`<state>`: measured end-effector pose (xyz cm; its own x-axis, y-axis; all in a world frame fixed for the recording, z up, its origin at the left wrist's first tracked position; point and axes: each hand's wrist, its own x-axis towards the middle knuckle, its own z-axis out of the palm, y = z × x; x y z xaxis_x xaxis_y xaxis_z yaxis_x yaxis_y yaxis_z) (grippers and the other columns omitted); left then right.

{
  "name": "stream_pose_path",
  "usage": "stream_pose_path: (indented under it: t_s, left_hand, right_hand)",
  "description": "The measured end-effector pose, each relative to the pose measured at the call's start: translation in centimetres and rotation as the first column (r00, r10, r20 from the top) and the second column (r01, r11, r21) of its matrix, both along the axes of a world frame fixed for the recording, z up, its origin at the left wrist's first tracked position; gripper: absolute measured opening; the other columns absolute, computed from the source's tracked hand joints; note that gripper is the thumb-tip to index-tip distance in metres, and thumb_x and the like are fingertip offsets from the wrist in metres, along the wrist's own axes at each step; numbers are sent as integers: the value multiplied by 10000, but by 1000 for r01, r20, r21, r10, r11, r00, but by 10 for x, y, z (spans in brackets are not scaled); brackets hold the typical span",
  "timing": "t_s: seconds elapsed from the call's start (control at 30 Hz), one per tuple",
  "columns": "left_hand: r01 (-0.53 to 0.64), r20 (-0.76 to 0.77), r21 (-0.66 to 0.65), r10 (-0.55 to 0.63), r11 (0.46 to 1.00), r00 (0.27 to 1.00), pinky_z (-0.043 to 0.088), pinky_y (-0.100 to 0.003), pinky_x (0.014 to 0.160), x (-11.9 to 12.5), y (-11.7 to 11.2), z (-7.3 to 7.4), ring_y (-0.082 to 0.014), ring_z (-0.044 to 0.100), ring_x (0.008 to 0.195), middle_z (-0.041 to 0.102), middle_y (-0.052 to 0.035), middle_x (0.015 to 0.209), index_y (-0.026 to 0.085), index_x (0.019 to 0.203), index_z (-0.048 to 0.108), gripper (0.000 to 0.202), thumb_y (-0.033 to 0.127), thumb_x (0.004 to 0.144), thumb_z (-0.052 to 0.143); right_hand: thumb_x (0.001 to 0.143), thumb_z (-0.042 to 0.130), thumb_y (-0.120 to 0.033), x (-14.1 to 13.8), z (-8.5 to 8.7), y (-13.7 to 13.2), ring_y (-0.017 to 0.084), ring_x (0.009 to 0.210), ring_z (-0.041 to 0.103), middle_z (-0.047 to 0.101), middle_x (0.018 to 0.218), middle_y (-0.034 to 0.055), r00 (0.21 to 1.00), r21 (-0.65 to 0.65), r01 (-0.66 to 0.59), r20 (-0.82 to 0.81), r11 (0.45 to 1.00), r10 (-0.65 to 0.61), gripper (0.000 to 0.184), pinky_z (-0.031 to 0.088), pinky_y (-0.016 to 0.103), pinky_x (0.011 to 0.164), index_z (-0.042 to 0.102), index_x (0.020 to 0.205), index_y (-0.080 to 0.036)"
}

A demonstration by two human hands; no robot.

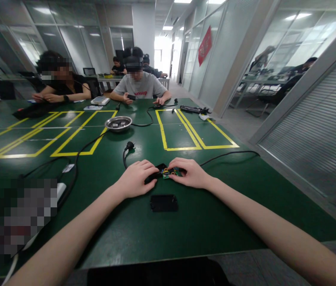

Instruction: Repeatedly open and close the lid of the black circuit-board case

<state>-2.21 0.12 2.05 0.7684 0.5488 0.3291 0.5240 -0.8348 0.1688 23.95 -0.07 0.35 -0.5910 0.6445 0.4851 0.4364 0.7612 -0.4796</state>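
Note:
Over the green table, both hands meet at a small green circuit board (168,173) with copper-coloured coils and other parts on it. My left hand (139,178) is closed at the board's left side, its fingers on a black piece (151,178) whose exact kind is partly hidden. With thumb and fingers bent round the right end of the board, my right hand (190,172) grips it. Behind the board a black casing part (162,166) shows in part. Nearer to me a black rectangular shell half (164,203) lies on the table, apart from both hands.
A black power plug (130,145) lies beyond my left hand. Farther off stands a metal bowl (118,123) holding small metal parts. A black cable (230,155) runs off to the right. Yellow tape (182,149) marks the table (215,222). Other people sit across it.

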Motion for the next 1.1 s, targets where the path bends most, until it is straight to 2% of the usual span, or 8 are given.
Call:
stream_pose_path:
  t_s: [0.17, 0.33, 0.47, 0.67, 0.77, 0.9, 1.0, 1.1]
  left_hand:
    - [27, -12, 23, -26, 999, 1000, 557, -403, 939, -1, 3, -6, -256, 672, 1093, 752, -89, 1133, 205, 1032, 714, 170, 203, 920, 586]
    - [72, 17, -24, -72, 997, 997, 558, -428, 1020, -4, 2, -2, -284, 685, 1165, 754, -116, 1196, 185, 1084, 719, 259, 249, 846, 641]
    - [117, 18, -71, -116, 991, 993, 510, -461, 1111, -4, -1, 3, -317, 640, 1284, 737, -137, 1258, 167, 1100, 697, 329, 310, 804, 679]
    - [142, 74, -127, -134, 982, 988, 490, -480, 1129, -2, -2, 2, -334, 630, 1302, 745, -133, 1228, 195, 1062, 657, 465, 515, 760, 808]
    - [127, 73, -134, -119, 983, 990, 487, -480, 1127, 0, -2, 0, -337, 620, 1314, 754, -118, 1195, 205, 1002, 645, 386, 434, 748, 823]
    - [103, 85, -144, -91, 984, 992, 505, -450, 1103, 1, -2, -1, -319, 631, 1300, 768, -94, 1128, 209, 887, 616, 197, 302, 776, 751]
    - [87, 79, -143, -76, 986, 994, 505, -442, 1096, 3, -3, -2, -316, 641, 1284, 772, -86, 1074, 214, 840, 593, 161, 295, 781, 719]
    - [70, 70, -153, -60, 986, 996, 502, -440, 1094, 4, -3, -2, -312, 637, 1288, 769, -86, 1080, 220, 849, 587, 156, 304, 784, 701]
  right_hand:
    - [923, 673, -314, -6, 0, -6, 207, 896, 721, 743, 1008, 67, 998, -1, -50, -40, 999, 50, 126, 607, 328, 770, 712, 1008, -230]
    - [926, 688, -298, -13, -1, -12, 202, 888, 727, 751, 1008, 68, 992, -26, -115, -49, 993, 114, 132, 610, 326, 804, 725, 1033, -229]
    - [915, 692, -254, -17, -4, -14, 205, 939, 723, 739, 1044, 74, 987, -26, -158, -29, 987, 158, 152, 600, 323, 829, 712, 1063, -224]
    - [860, 727, -286, -19, 0, -19, 231, 1021, 693, 634, 1242, 105, 998, -47, -56, 34, 997, 58, 382, 597, 360, 858, 621, 1223, -232]
    - [820, 763, -311, -19, 3, -20, 248, 1047, 688, 639, 1222, 98, 993, -63, -56, 102, 996, 63, 411, 585, 382, 895, 617, 1195, -228]
    - [801, 775, -347, -15, 6, -18, 249, 1033, 695, 671, 1214, 90, 986, -63, -40, 158, 997, 50, 450, 575, 371, 877, 615, 1206, -231]
    - [837, 735, -371, -9, 11, -16, 230, 966, 708, 697, 1183, 88, 981, -30, -35, 189, 999, 40, 416, 561, 333, 814, 626, 1210, -221]
    - [836, 715, -331, 3, 19, -12, 203, 888, 690, 701, 1150, 78, 974, -11, -27, 226, 1000, 29, 349, 535, 307, 771, 646, 1158, -215]
